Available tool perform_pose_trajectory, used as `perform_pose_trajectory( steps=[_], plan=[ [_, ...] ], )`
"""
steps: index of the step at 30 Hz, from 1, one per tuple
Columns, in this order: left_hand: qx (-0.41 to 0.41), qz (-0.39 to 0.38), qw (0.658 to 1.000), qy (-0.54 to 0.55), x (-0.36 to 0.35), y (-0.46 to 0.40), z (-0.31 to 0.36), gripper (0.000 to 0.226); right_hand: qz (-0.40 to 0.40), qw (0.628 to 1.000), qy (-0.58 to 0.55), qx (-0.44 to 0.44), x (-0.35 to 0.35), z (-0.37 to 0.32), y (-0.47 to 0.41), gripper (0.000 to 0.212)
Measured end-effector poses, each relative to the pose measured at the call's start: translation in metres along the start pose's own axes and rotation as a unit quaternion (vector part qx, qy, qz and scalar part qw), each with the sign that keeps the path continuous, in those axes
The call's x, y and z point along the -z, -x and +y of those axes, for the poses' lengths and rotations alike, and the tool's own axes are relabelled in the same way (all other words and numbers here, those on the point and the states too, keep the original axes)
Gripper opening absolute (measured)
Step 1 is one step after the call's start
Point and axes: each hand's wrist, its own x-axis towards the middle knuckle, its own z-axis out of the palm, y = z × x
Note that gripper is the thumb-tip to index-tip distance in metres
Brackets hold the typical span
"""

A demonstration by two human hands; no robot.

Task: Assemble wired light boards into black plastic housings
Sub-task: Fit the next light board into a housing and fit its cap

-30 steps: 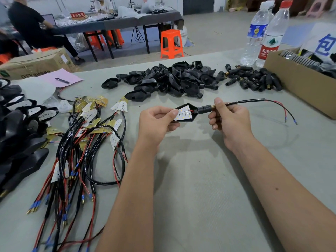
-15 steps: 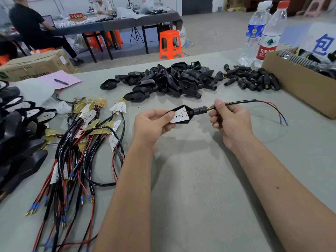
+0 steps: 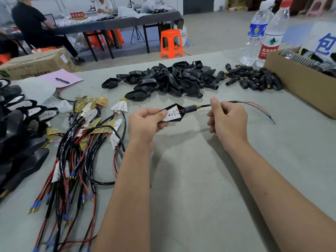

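Observation:
My left hand (image 3: 145,122) grips a black plastic housing (image 3: 180,118) with a white light board (image 3: 173,114) lying inside it, thumb on the board's left edge. A black stem (image 3: 190,108) sticks out of the housing to the right. My right hand (image 3: 227,119) pinches the black cable (image 3: 205,106) just past the stem; the cable's red and black wires (image 3: 258,108) trail right over the table. A pile of empty black housings (image 3: 167,80) lies behind my hands. Loose wired light boards (image 3: 87,128) lie in a tangle to the left.
Black stems with brass ends (image 3: 254,77) lie at the back right beside a cardboard box (image 3: 298,86). Two water bottles (image 3: 263,33) stand behind them. Finished black units (image 3: 16,128) are stacked at the far left. A pink sheet with a pen (image 3: 61,80) lies at the back left.
The housing has tilted so the board faces up more, and the trailing wire ends have dropped lower on the right. Both hands keep their hold.

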Motion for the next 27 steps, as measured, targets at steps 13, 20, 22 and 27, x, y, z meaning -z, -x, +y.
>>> perform_pose_trajectory(
  steps=[13, 20, 22, 27],
  plan=[
    [-0.111, -0.006, 0.980, -0.163, 0.004, -0.005, -0.006, 0.007, -0.189, 0.923, 0.228, 0.245, -0.004, -0.002, 0.007, 0.016],
    [-0.111, 0.008, 0.980, -0.167, 0.005, -0.003, -0.006, 0.011, -0.201, 0.915, 0.237, 0.257, -0.003, -0.005, 0.009, 0.014],
    [-0.108, 0.010, 0.981, -0.159, 0.005, -0.003, -0.006, 0.012, -0.203, 0.912, 0.248, 0.257, -0.003, -0.006, 0.010, 0.014],
    [-0.095, 0.015, 0.989, -0.109, -0.005, 0.002, -0.001, 0.022, -0.183, 0.930, 0.246, 0.201, -0.006, -0.014, 0.013, 0.010]
  ],
)
